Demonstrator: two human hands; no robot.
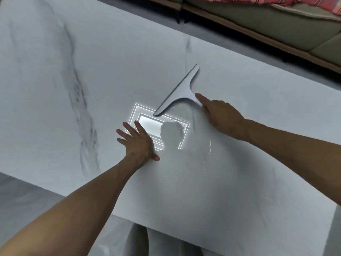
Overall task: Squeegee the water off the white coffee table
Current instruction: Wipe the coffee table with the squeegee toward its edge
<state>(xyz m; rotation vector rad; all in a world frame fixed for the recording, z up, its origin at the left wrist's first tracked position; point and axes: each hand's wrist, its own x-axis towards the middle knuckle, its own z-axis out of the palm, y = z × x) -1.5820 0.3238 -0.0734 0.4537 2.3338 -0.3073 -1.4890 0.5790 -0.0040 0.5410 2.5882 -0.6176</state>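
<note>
Squeegee [180,91]: lying blade-down at frame centre on white coffee table [55,89] | right hand [219,115]: gripping its handle, forefinger extended | left hand [137,140]: resting flat, fingers spread | water [201,150]: pooling between both hands.

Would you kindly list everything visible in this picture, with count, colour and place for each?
White marble-look coffee table: one, white with grey veins, filling most of the view.
Grey T-shaped squeegee: one, grey, on the table's middle, blade angled.
Puddle of water: one, clear, on the table below the squeegee.
Ceiling-light reflection: one, bright white, in the wet tabletop.
Beige sofa: one, top right, beyond the table.
Red plaid cloth: one, on the sofa.
Left hand: flat, fingers spread on the table.
Right hand: holding the squeegee's handle.
</note>
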